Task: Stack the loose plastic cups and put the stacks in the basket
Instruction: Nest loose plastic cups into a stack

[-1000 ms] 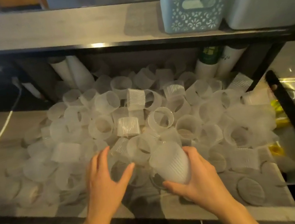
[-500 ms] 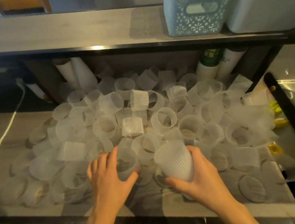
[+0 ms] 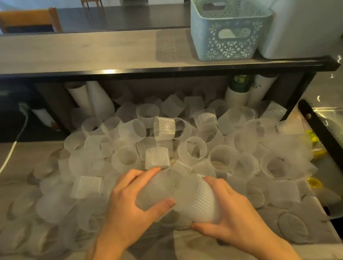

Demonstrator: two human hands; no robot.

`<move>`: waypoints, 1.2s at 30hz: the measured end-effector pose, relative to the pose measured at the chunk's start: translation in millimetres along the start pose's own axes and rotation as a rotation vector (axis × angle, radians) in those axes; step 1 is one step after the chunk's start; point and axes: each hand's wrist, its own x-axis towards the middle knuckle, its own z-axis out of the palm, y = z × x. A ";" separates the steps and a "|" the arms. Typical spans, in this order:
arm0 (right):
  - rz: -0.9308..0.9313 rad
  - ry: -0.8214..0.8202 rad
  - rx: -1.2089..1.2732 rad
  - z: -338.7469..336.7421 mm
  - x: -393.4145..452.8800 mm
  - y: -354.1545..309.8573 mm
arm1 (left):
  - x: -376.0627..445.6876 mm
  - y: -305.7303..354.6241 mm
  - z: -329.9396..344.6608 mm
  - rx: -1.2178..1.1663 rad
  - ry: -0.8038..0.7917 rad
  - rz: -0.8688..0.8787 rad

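A ribbed cup [image 3: 154, 193] lies sideways at 6 o'clock of the loose cups [image 3: 169, 150], meeting a short stack [image 3: 197, 202]. The left hand [image 3: 126, 207] curls its fingers round the cup; the right hand [image 3: 230, 213] clasps the stack. The basket [image 3: 228, 29] sits on the shelf [image 3: 62, 50] at 1 o'clock.

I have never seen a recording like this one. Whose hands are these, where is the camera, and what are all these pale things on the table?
No machine is here: a person works with two bare hands, and one wide camera on the person's head looks forward and down at them. The grey table is covered by a pile of loose translucent ribbed plastic cups, most lying on their sides. The left hand grips one cup and holds it against the cup or short stack that the right hand holds; how many cups that is, I cannot tell. A pale blue-green basket stands on the shelf above, at the right.
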 end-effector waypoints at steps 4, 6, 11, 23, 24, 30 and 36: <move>-0.055 -0.041 -0.070 2.3 -2.0 -5.3 | 5.0 8.6 -2.0 -0.132 -0.167 -0.026; -0.066 -0.044 -0.087 3.1 -2.4 -7.1 | 7.5 12.6 -0.9 -0.178 -0.223 -0.018; -0.064 -0.027 -0.083 5.2 -6.3 -3.3 | 17.3 25.6 -0.8 -0.086 -0.369 -0.024; -0.025 -0.077 -0.099 4.4 -12.4 9.6 | 35.6 34.8 6.8 0.115 -0.627 -0.025; -0.021 -0.076 -0.095 4.1 -12.6 11.0 | 36.3 36.8 7.6 0.129 -0.630 -0.013; -0.038 -0.091 -0.101 6.9 -15.6 6.4 | 30.7 51.5 21.7 0.180 -0.655 -0.029; 0.026 -0.116 -0.003 12.5 -23.8 15.6 | 3.4 50.0 70.4 -0.482 -0.317 -0.193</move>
